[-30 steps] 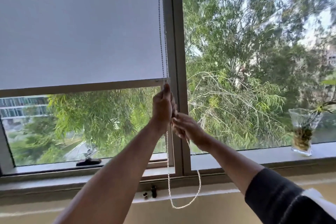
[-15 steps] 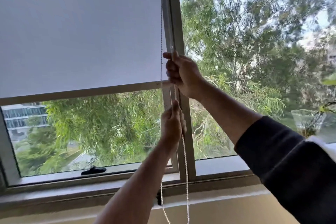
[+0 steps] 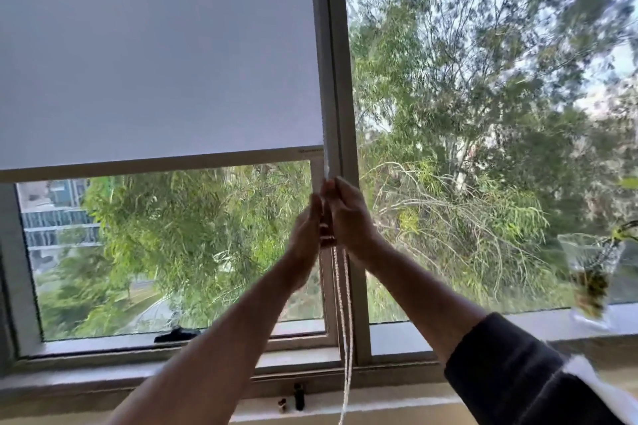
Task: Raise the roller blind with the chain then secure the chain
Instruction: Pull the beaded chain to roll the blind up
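The grey roller blind (image 3: 155, 52) covers the upper part of the left window pane; its bottom bar (image 3: 155, 164) hangs a little above the middle of the pane. The white bead chain (image 3: 343, 314) hangs beside the centre mullion and runs down past the sill. My left hand (image 3: 305, 238) and my right hand (image 3: 348, 217) meet side by side just below the bar's right end, both closed around the chain. Which strand each hand holds is hidden between the palms.
A glass vase with a plant (image 3: 588, 272) stands on the sill (image 3: 483, 324) at the right. A black window latch (image 3: 176, 335) sits on the lower left frame. A small dark chain fitting (image 3: 298, 397) is on the wall below the mullion.
My right hand has come down from above the bar to the level of my left hand. The view has tilted back down, so the vase and sill show again.
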`<state>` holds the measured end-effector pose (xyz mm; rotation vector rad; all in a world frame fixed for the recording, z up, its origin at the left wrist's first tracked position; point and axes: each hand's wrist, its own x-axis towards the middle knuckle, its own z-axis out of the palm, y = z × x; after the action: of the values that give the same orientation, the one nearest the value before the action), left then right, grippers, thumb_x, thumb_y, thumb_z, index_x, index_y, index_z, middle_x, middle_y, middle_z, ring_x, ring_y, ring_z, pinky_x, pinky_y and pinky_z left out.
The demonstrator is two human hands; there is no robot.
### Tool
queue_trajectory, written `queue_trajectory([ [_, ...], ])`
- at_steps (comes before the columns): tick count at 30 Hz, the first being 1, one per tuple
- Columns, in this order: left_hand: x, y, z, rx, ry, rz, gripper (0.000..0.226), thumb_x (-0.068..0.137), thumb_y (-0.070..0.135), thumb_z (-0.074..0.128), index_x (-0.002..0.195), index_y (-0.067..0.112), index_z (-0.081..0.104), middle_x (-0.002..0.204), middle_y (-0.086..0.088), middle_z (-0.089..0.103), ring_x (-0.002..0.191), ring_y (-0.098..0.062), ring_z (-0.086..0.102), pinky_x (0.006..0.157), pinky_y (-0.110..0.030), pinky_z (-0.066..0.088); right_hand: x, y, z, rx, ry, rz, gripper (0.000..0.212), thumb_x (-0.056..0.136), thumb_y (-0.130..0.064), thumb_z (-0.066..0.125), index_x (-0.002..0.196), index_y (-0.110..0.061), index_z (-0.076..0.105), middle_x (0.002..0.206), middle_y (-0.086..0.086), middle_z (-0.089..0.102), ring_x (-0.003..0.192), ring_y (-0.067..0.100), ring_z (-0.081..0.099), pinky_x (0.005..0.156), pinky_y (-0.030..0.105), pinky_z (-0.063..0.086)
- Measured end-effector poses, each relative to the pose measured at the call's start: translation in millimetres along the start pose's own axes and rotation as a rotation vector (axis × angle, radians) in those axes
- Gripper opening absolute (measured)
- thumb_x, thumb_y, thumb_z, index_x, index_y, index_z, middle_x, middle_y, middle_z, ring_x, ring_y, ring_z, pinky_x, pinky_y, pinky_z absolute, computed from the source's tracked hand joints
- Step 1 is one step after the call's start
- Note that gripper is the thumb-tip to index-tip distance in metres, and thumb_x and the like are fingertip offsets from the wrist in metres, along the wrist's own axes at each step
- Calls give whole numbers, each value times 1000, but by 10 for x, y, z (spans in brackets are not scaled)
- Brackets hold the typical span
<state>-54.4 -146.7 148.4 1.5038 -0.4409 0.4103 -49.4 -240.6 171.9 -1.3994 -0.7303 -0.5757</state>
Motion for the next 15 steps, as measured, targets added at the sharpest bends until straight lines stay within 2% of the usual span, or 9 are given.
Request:
queue_trajectory([
  [3, 197, 422, 108, 34, 1, 53, 50, 105, 47, 31, 94, 14, 67, 99, -13, 72, 91, -25, 67, 85, -40, 53, -66, 197, -31, -34, 1, -76, 27, 103, 3, 44, 81, -6, 56, 73, -11, 56, 62, 1, 48, 55, 20, 40],
  [5, 293, 717, 208, 31, -29, 50, 49, 108, 39, 27, 96, 11, 65, 94, -13, 72, 87, -27, 67, 87, -42, 52, -111, 321, -76, -81, -1, -67, 33, 103, 5, 44, 78, -13, 55, 63, -16, 53, 56, -3, 40, 54, 15, 33],
  [6, 334, 846, 251, 19, -34, 42, 49, 108, 39, 26, 96, 11, 64, 89, -11, 72, 83, -26, 67, 83, -40, 53, -155, 362, -98, -107, -13, -58, 34, 103, 5, 44, 77, -16, 53, 59, -16, 48, 53, -2, 36, 51, 15, 30],
  [8, 364, 1042, 317, -50, -20, 19, 50, 107, 44, 27, 85, 15, 60, 67, -1, 66, 62, -19, 61, 62, -29, 51, -238, 424, -158, -156, -45, -81, 35, 104, 1, 44, 77, -20, 51, 57, -15, 43, 53, 1, 32, 50, 14, 27],
  [10, 384, 1106, 351, -131, 5, 4, 53, 106, 50, 31, 62, 23, 45, 45, 8, 43, 40, -10, 37, 41, -20, 32, -258, 456, -219, -202, -65, -106, 36, 105, -2, 45, 76, -23, 49, 58, -17, 46, 53, 0, 34, 53, 12, 28],
  [12, 379, 1061, 364, -180, 34, 40, 59, 105, 50, 33, 52, 25, 35, 40, 10, 31, 34, -9, 22, 39, -18, 20, -211, 459, -270, -230, -93, -80, 37, 104, -1, 45, 76, -25, 49, 58, -18, 48, 53, -1, 36, 54, 12, 29],
  [15, 353, 968, 364, -206, 43, 71, 66, 105, 50, 34, 44, 24, 34, 38, 10, 29, 33, -10, 19, 40, -19, 18, -130, 421, -355, -138, -210, 14, 36, 101, -2, 41, 77, -26, 53, 56, -13, 49, 50, 6, 39, 50, 22, 31],
])
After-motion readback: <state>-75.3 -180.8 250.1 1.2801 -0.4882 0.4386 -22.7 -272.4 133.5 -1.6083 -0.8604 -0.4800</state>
